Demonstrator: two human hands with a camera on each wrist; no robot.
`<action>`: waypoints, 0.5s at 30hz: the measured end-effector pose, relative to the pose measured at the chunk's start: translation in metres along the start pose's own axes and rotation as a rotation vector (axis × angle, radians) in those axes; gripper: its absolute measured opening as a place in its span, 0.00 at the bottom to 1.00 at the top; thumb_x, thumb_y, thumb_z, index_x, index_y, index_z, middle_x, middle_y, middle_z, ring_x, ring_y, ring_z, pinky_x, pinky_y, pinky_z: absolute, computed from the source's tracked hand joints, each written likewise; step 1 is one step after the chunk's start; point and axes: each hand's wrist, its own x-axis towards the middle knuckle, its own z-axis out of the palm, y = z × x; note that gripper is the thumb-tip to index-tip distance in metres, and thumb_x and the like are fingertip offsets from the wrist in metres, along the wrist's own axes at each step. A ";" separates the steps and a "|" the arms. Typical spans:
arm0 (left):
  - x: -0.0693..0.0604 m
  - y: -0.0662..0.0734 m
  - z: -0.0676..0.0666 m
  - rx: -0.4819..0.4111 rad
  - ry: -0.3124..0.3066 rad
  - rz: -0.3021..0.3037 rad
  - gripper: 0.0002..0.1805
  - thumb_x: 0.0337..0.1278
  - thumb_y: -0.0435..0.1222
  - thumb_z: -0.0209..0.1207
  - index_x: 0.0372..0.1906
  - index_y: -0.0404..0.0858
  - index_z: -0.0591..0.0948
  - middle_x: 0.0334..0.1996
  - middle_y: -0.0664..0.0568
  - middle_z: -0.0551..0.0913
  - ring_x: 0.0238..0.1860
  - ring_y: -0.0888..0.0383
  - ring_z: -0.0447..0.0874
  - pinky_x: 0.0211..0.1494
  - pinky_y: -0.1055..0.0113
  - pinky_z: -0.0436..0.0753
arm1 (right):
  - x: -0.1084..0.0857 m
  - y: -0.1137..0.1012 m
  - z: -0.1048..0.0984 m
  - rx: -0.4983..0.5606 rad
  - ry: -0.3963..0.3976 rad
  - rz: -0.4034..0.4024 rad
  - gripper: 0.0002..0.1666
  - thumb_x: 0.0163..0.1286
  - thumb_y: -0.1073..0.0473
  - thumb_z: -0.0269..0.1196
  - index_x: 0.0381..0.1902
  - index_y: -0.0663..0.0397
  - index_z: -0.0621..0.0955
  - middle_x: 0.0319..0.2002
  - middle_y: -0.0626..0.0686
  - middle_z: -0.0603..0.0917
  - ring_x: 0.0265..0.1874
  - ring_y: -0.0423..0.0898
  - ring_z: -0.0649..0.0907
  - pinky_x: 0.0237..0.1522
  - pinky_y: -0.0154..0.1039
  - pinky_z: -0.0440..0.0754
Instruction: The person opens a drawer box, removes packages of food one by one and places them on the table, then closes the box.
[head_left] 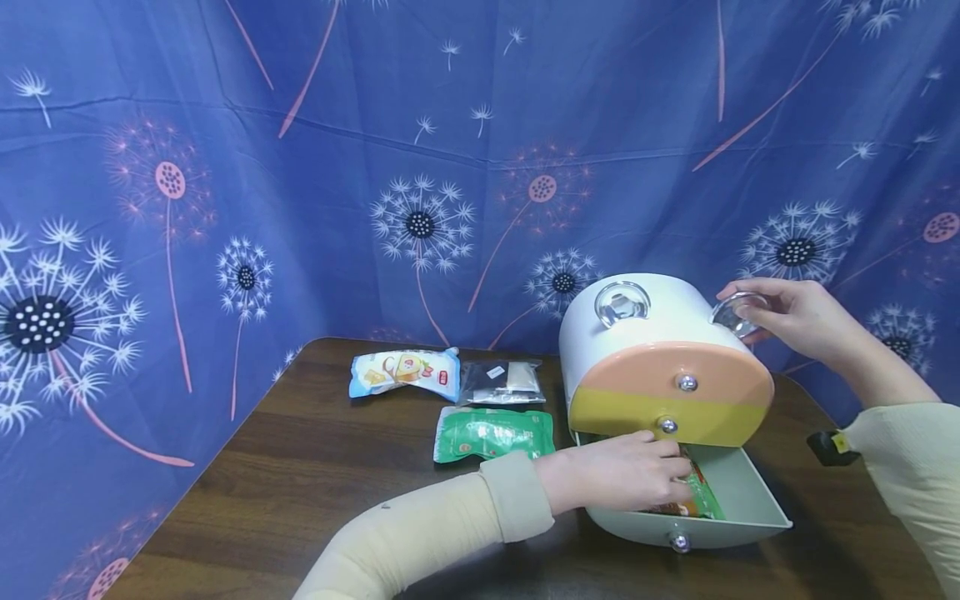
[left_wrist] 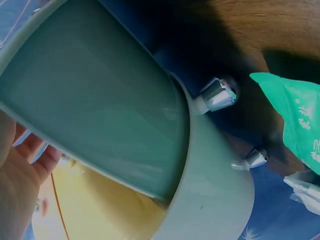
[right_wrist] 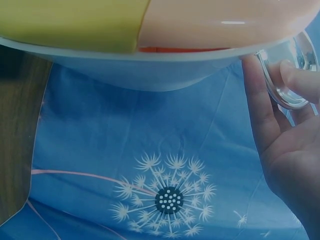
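Observation:
A rounded white drawer box (head_left: 667,312) has a peach drawer (head_left: 637,367), a yellow drawer (head_left: 615,410) and a pale green drawer (head_left: 750,487), which is pulled out. My left hand (head_left: 618,473) reaches into the green drawer with bent fingers over a green and brown snack packet (head_left: 705,492). Whether they grip it is hidden; in the left wrist view the drawer wall covers part of the hand. With thumb and fingers, my right hand (head_left: 802,321) pinches a shiny silver round piece (right_wrist: 290,75) at the box's upper right side.
Left of the box lie a green packet (head_left: 491,433), a blue and white snack packet (head_left: 405,372) and a dark clear-wrapped packet (head_left: 501,382) on the wooden table (head_left: 300,483). A second silver round piece (head_left: 622,304) sits on the box top. A patterned blue cloth (head_left: 480,167) hangs behind.

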 end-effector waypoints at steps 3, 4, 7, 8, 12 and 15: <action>0.003 -0.001 0.005 -0.025 -0.040 0.015 0.15 0.69 0.50 0.44 0.55 0.62 0.76 0.54 0.65 0.75 0.57 0.63 0.68 0.50 0.75 0.68 | 0.000 0.001 0.000 0.000 0.001 0.002 0.23 0.72 0.50 0.52 0.61 0.53 0.72 0.61 0.66 0.70 0.27 0.34 0.83 0.31 0.37 0.83; 0.004 -0.001 0.006 -0.040 -0.059 0.019 0.15 0.69 0.50 0.43 0.55 0.63 0.75 0.55 0.65 0.74 0.57 0.64 0.68 0.50 0.75 0.68 | 0.000 0.001 0.000 0.002 0.001 0.002 0.23 0.72 0.50 0.52 0.61 0.53 0.72 0.61 0.66 0.70 0.28 0.33 0.83 0.31 0.37 0.83; 0.008 -0.001 0.012 -0.073 -0.117 0.036 0.17 0.70 0.49 0.43 0.57 0.63 0.74 0.58 0.65 0.73 0.59 0.64 0.66 0.52 0.75 0.68 | -0.001 0.001 0.000 0.012 0.000 -0.003 0.23 0.72 0.50 0.52 0.61 0.53 0.72 0.61 0.65 0.70 0.29 0.32 0.83 0.30 0.35 0.83; 0.009 -0.001 0.013 -0.077 -0.135 0.042 0.17 0.70 0.49 0.42 0.58 0.63 0.74 0.59 0.65 0.72 0.59 0.64 0.66 0.52 0.75 0.68 | -0.001 0.000 0.001 0.011 0.002 -0.003 0.23 0.72 0.50 0.52 0.61 0.53 0.73 0.60 0.65 0.70 0.29 0.32 0.83 0.30 0.34 0.83; 0.012 0.000 0.019 -0.072 -0.173 0.056 0.18 0.71 0.48 0.40 0.59 0.64 0.73 0.61 0.65 0.70 0.61 0.64 0.65 0.53 0.76 0.68 | -0.003 -0.001 0.001 0.002 0.008 -0.006 0.23 0.72 0.49 0.52 0.60 0.52 0.73 0.59 0.63 0.71 0.29 0.34 0.84 0.30 0.33 0.82; 0.013 0.001 0.022 -0.063 -0.178 0.059 0.18 0.71 0.47 0.40 0.59 0.64 0.72 0.62 0.64 0.70 0.60 0.65 0.65 0.53 0.76 0.69 | -0.002 -0.001 0.000 0.002 0.002 -0.002 0.23 0.72 0.50 0.52 0.60 0.52 0.73 0.60 0.64 0.71 0.28 0.35 0.84 0.31 0.35 0.83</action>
